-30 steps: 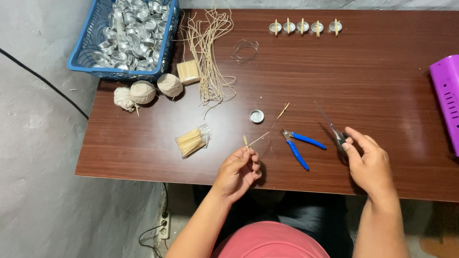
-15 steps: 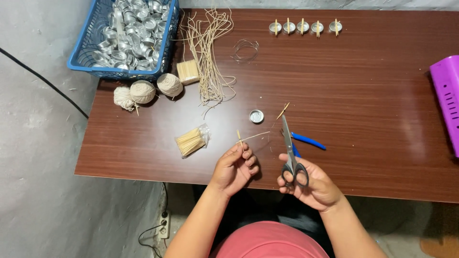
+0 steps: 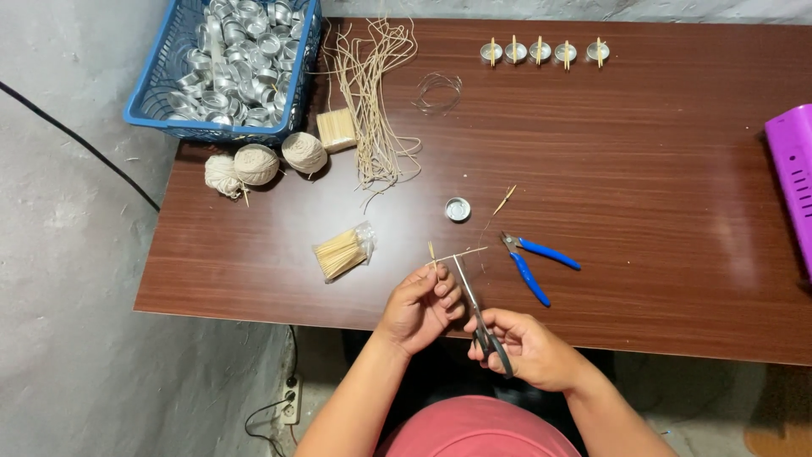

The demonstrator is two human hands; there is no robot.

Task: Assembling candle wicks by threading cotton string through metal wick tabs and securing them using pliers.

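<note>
Where the left hand (image 3: 421,306) pinches it near the table's near edge, a thin pale wick piece (image 3: 461,253) juts toward 2 o'clock, with a short stub standing up at the fingertips; its held end is hidden inside the fingers. At 4 o'clock from that hand, the right hand (image 3: 523,347) grips a pair of scissors (image 3: 475,309) by the handles, blades pointing to 11 o'clock and reaching the wick; whether the blades are parted is hard to make out. Blue-handled pliers (image 3: 533,261) lie just beside, at 3 o'clock from the wick. A small metal cup (image 3: 458,209) sits at 12 o'clock, and a bag of wooden sticks (image 3: 342,252) at 9 o'clock. Farther off lie loose wick strands (image 3: 372,110), three twine balls (image 3: 256,163) and a blue basket (image 3: 169,118) overhanging the table's (image 3: 660,169) far left corner. A purple object (image 3: 793,182) is cut off at the right edge. Open tabletop spans the right half.
</note>
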